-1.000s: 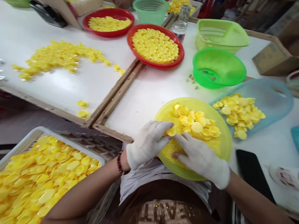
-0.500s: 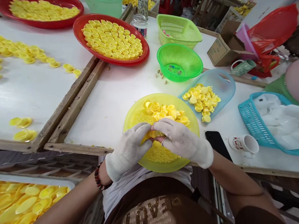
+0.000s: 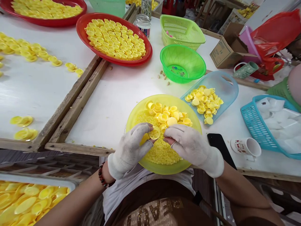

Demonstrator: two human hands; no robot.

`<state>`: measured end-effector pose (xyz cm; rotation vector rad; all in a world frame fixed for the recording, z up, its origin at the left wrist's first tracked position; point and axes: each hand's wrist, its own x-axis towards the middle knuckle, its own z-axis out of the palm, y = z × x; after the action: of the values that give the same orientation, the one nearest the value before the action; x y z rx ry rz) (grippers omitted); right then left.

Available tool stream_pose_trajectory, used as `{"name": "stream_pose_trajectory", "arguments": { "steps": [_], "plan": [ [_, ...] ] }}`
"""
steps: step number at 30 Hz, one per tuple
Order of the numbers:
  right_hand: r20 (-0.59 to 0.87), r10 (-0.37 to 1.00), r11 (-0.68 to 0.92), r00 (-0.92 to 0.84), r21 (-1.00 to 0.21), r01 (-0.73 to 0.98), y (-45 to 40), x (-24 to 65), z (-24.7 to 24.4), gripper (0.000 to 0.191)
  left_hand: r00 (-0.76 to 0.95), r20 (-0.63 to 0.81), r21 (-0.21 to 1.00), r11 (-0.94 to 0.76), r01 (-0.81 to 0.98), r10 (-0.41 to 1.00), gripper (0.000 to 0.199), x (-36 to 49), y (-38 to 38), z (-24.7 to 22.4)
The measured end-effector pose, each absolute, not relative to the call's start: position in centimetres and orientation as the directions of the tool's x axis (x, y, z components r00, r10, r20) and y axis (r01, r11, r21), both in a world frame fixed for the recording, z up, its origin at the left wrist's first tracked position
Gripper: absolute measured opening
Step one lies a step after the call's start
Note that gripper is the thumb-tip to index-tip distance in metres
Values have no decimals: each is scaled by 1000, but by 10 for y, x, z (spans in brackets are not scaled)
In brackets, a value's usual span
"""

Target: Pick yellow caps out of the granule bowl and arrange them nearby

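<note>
Over a yellow basin at the table's front edge, both of my white-gloved hands work with bare fingertips. My left hand pinches a small round yellow plastic cup by its side, its hollow facing up. Just to its right, my right hand has its thumb and fingertips drawn together; whatever lies between them is too small to make out. Below the hands the basin holds many tiny yellow pieces. A heap of similar yellow cups rests along its far side.
A blue translucent board bearing yellow cups lies right of the basin, near a black phone and a mug. Beyond stand a green bowl and a red tray of cups. A wooden ridge crosses the table at left.
My hands have moved apart. The yellow cup, mostly covered between them before, now shows in my left fingers, and my right hand has drawn back slightly to the right.
</note>
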<state>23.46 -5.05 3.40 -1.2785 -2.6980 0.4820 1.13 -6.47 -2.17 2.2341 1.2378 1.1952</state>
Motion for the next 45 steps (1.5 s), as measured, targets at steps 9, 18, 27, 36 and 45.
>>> {"name": "stream_pose_trajectory", "arguments": {
  "steps": [9, 18, 27, 36, 45],
  "plan": [
    [-209, 703, 662, -680, -158, 733, -63, 210, 12, 28, 207, 520, 595, -525, 609, 829, 28, -19, -68, -6],
    [-140, 613, 770, -777, -111, 628, -64, 205, -9, 33, -288, 345, 276, 197, 941, 893, 28, -205, -44, 13],
    [-147, 614, 771, -775, -98, 629, -66, 205, -7, 32, -418, -44, 7, 419, 908, 907, 32, -269, -39, -24],
    [-177, 653, 713, -736, -185, 677, -63, 207, 15, 23, -61, 6, 6, 61, 998, 998, 36, -211, -2, -16],
    [46, 834, 546, -550, -217, 809, -15, 233, 29, 12, -88, 106, 47, 84, 995, 990, 40, -192, 16, -30]
  ]
}}
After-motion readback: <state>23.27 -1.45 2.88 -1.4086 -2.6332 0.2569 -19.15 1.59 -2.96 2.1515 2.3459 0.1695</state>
